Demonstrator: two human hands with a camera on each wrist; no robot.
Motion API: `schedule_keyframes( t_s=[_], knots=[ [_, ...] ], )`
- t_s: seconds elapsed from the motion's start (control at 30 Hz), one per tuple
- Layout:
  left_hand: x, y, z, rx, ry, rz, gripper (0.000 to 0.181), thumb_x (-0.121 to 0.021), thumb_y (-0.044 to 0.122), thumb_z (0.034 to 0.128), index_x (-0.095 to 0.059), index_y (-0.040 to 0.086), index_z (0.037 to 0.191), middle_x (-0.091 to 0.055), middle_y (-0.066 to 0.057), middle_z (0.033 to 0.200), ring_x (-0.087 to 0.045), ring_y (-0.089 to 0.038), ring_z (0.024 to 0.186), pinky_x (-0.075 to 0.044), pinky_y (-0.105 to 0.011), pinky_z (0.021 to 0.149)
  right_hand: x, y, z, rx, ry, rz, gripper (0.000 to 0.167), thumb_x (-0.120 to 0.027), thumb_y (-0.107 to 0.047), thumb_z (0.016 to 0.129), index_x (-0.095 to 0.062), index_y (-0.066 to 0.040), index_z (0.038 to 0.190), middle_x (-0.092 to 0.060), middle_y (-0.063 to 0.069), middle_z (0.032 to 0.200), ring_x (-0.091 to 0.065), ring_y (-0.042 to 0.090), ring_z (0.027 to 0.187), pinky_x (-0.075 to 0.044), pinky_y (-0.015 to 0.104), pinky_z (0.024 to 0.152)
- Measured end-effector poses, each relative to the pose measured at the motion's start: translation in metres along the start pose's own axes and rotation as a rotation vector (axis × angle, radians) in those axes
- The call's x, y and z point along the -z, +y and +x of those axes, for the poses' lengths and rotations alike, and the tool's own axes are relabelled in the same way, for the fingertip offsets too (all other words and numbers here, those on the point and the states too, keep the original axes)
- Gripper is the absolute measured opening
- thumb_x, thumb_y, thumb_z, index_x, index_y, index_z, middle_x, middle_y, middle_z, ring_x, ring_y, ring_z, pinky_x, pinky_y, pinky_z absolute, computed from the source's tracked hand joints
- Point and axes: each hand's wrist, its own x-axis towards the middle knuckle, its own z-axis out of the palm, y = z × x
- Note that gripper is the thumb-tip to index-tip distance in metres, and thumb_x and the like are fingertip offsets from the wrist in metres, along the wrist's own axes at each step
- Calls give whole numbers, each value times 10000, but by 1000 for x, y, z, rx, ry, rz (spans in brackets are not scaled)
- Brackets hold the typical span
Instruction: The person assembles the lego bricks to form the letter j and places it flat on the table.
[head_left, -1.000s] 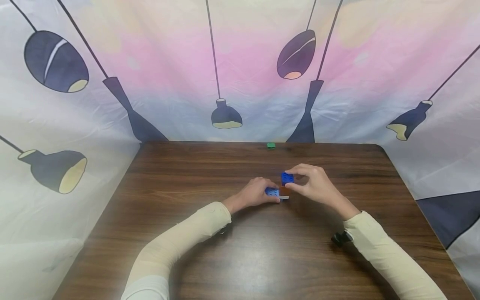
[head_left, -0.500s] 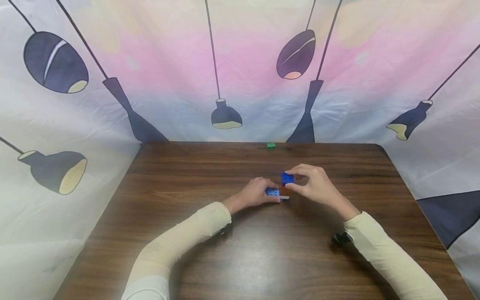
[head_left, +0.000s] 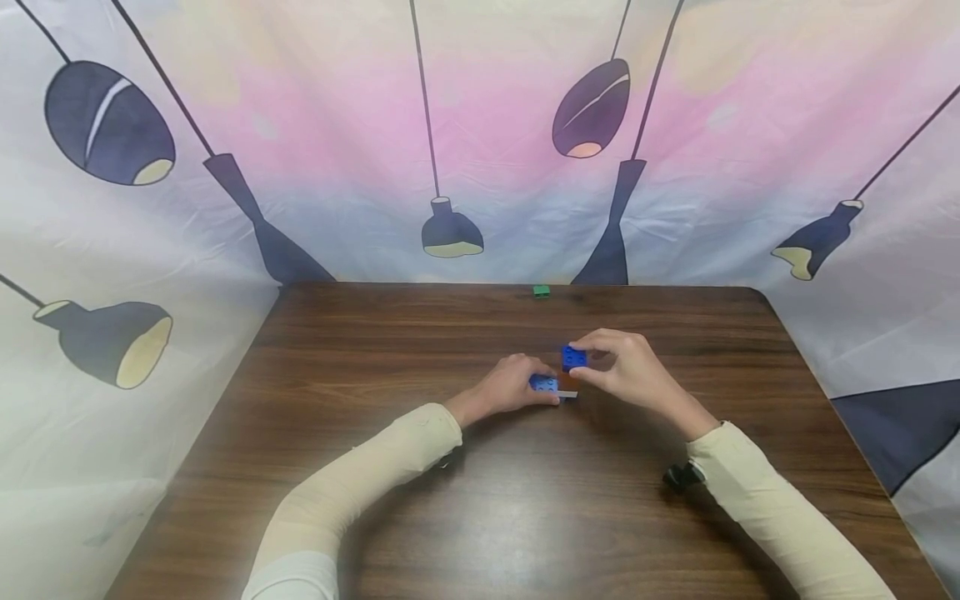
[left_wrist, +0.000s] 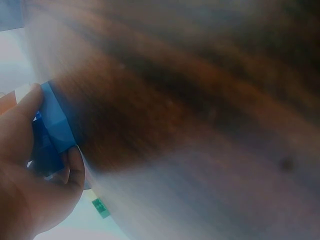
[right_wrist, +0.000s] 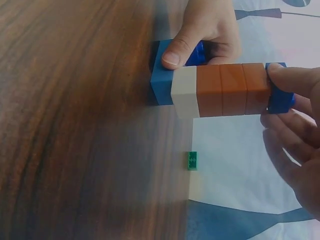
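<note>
A stack of toy building bricks stands on the table, seen from the side in the right wrist view. From the table up come a light blue brick [right_wrist: 162, 82], a white brick [right_wrist: 185, 92], three orange bricks [right_wrist: 233, 90] and a dark blue brick [right_wrist: 280, 95]. My right hand [head_left: 626, 367] pinches that top brick between thumb and fingers. Down at the base, my left hand [head_left: 513, 383] grips the light blue brick. Beside its fingers shows another dark blue brick [left_wrist: 46, 152], partly hidden; how it is joined I cannot tell.
A small green brick [head_left: 542, 292] lies by the far edge of the wooden table [head_left: 495, 500]. Behind the table hangs a cloth backdrop [head_left: 510, 125] printed with lamps.
</note>
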Motion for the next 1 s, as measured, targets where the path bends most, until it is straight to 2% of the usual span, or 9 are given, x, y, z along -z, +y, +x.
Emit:
schedule_keyframes(
  t_s=[0.23,0.5,0.77,1.0],
  knots=[
    [0,0,0,6,-5,-1,519,-746,453,927,-711,78,1285,-724,-54,1246,-660,-150,1083,-528,-295,890,1,1,2,-26,-18,-5,346,-861,-214,847,-759,-75,1147,-737,48,1061,-699,251,930,-585,442,784],
    [2,1,1,6,-3,-2,518,-749,454,924,-714,81,1281,-728,-53,1233,-652,-137,1041,-524,-280,867,0,2,2,-35,-23,-5,325,-856,-216,853,-756,-88,1134,-736,22,1048,-699,211,922,-585,418,767],
    [3,1,2,8,-2,-7,516,-751,447,924,-711,81,1285,-725,-55,1239,-658,-155,1072,-528,-302,894,2,0,4,-19,-38,-66,334,-863,-228,845,-753,-89,1127,-733,27,1041,-686,164,892,-584,385,753],
    [2,-1,1,14,-4,-1,524,-750,467,919,-715,90,1281,-728,-47,1233,-649,-134,1035,-526,-301,886,1,0,4,-61,-64,-41,344,-855,-222,854,-747,-80,1148,-739,55,1068,-707,221,929,-595,410,771]
  ],
)
